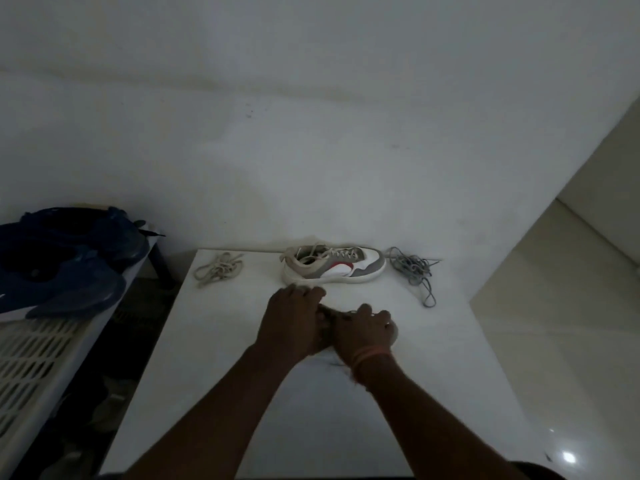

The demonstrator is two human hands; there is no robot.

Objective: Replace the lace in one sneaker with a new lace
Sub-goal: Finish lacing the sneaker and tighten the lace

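Sneaker [332, 266] lies just beyond both hands' grip [325, 323].

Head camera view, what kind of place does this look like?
Probably a plain room at home, not a workshop: a white table set against a bare white wall, a glossy tiled floor, and a white slatted rack holding dark blue shoes.

1. Both forearms were bare; no sleeves reached into view.
2. Right wrist carried an orange thread band [369, 358], wound in several thin strands, with frayed loose ends hanging off its inner side.
3. Left hand [291, 318] and wrist were unadorned: no band, ring or watch visible.
4. Right hand [363, 329] showed no rings; dim light blurred finer detail.
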